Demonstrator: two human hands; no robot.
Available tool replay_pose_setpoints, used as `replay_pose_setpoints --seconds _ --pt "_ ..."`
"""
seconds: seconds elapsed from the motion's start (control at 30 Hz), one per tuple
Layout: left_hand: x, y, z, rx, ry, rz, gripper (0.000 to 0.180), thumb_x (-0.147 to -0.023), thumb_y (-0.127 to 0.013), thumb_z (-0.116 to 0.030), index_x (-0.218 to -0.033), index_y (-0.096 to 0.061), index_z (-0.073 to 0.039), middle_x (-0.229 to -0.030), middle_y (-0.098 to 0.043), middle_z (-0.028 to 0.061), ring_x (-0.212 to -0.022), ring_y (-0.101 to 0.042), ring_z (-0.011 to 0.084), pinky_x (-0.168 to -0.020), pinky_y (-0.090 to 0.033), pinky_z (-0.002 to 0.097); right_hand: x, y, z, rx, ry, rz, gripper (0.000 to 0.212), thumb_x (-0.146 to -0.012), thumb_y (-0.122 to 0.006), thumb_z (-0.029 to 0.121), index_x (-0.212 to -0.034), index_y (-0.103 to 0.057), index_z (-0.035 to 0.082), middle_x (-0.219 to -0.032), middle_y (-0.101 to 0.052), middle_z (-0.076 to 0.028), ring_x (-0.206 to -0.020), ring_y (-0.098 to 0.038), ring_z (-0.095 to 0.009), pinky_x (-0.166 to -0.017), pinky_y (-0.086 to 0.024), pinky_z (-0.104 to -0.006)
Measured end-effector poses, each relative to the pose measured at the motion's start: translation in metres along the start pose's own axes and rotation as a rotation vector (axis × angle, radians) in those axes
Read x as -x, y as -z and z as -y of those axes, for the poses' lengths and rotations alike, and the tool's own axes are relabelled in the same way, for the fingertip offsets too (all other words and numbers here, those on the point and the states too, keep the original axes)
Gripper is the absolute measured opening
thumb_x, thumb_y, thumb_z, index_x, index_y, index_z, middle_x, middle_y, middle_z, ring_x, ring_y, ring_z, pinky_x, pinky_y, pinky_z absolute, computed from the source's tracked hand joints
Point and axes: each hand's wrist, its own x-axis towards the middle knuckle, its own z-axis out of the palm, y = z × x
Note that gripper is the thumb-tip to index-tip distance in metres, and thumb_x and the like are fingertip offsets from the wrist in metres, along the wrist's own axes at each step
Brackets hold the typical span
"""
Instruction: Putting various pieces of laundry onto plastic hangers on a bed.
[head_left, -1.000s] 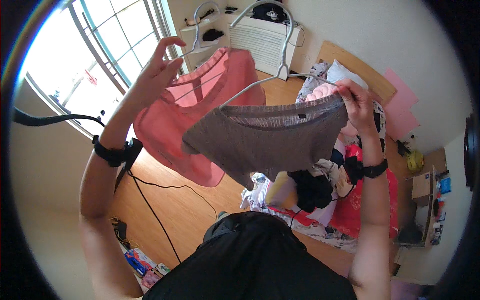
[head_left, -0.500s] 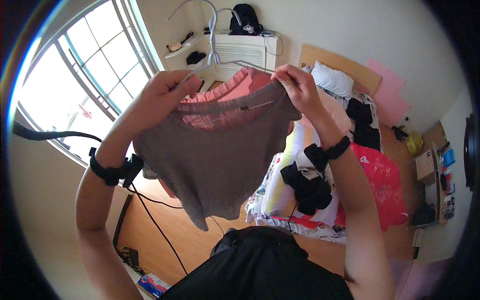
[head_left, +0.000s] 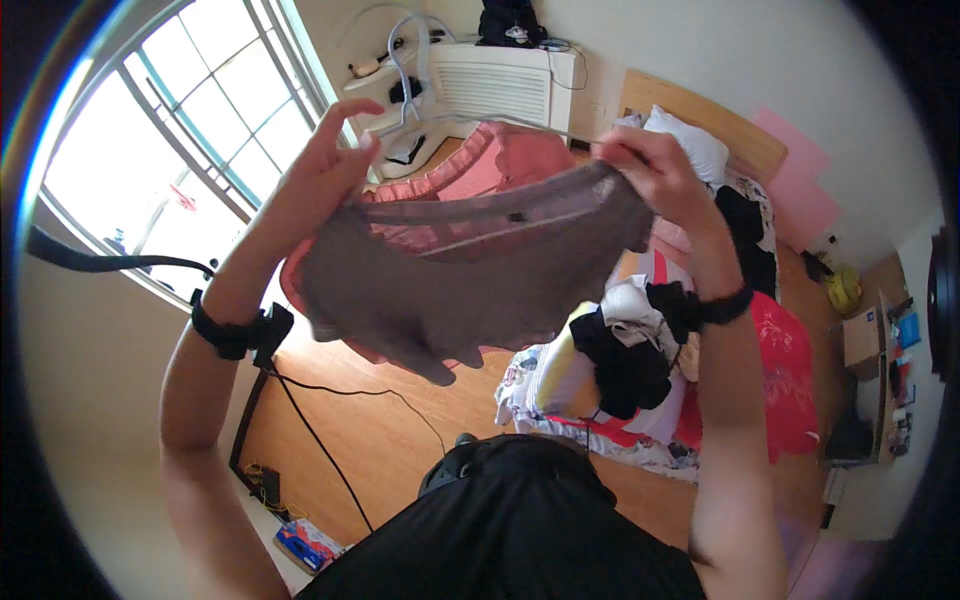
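Note:
A grey knit top (head_left: 450,285) hangs in front of me, its wide neckline facing up. Behind its neckline shows pink fabric with a gathered edge (head_left: 525,160); I cannot tell whether this is a separate garment. A pale hanger (head_left: 424,62), blurred, rises above the fabric, its bar running along the back. My right hand (head_left: 660,172) pinches the grey top's right shoulder beside the hanger's end. At the left shoulder, my left hand (head_left: 335,165) has thumb and index finger spread apart; its lower fingers are partly hidden.
Black and white clothes (head_left: 625,350) lie on the bed beyond my right forearm, near a red blanket (head_left: 780,355). A window (head_left: 205,100) is at left, a white cabinet (head_left: 495,85) at the back. Black cables (head_left: 310,430) trail over the wooden floor at left.
My left thumb and index finger have spread from their grip on the hanger and shoulder. My right hand has moved rightward, stretching the neckline wider, and the top's hem has risen.

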Motion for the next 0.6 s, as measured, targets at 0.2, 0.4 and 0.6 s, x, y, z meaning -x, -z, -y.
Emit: replay_pose_setpoints --seconds 0.2,0.4,0.6 --pt "-0.004 0.017 0.02 0.361 0.29 0.017 0.031 -0.1 -0.044 -0.028 -0.109 -0.053 0.001 -0.062 -0.033 -0.006 -0.056 -0.036 0.0059 -0.051 -0.042 0.021 0.076 0.089 -0.022 0.2 -0.228 -0.337 0.027 -0.092 -0.061 0.023 -0.096 -0.065 -0.003 -0.084 -0.065 -0.002 -0.081 -0.056 -0.009 -0.076 -0.044 -0.0232" --pt "0.002 -0.013 0.007 0.789 0.388 0.017 0.025 -0.099 -0.046 -0.022 -0.114 -0.049 -0.002 -0.086 -0.056 0.0027 -0.075 -0.057 0.0138 -0.066 -0.056 0.03 0.089 0.083 0.018 0.426 -0.357 -0.508 0.029 -0.095 -0.057 0.026 -0.095 -0.066 -0.001 -0.082 -0.065 -0.004 -0.078 -0.056 -0.008 -0.073 -0.044 -0.0239" --pt "0.009 -0.098 0.013 1.055 0.343 0.087 0.035 -0.099 -0.04 -0.01 -0.132 -0.033 -0.003 -0.132 -0.049 0.023 -0.111 -0.058 0.0321 -0.091 -0.052 0.0406 0.082 -0.076 0.021 -0.026 -0.466 -0.432 0.024 -0.094 -0.056 0.025 -0.093 -0.062 0.002 -0.079 -0.064 -0.015 -0.073 -0.063 -0.024 -0.065 -0.048 -0.0348"
